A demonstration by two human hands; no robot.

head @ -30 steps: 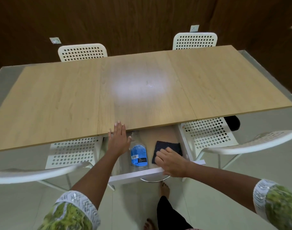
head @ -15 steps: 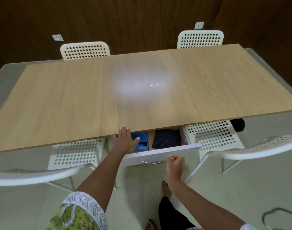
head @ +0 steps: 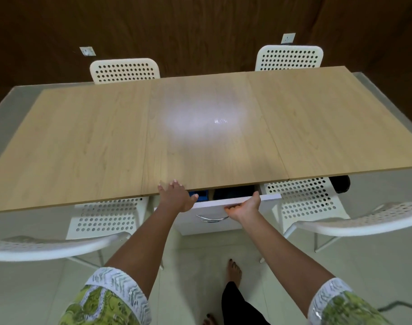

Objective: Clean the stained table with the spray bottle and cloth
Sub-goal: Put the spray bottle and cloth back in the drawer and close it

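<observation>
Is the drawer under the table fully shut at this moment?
No, slightly open. The drawer front stands out from the table edge, leaving a gap showing something blue and something dark.

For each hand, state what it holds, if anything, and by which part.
The right hand grips the drawer by its front's top edge. The left hand holds nothing, resting on the table edge.
</observation>
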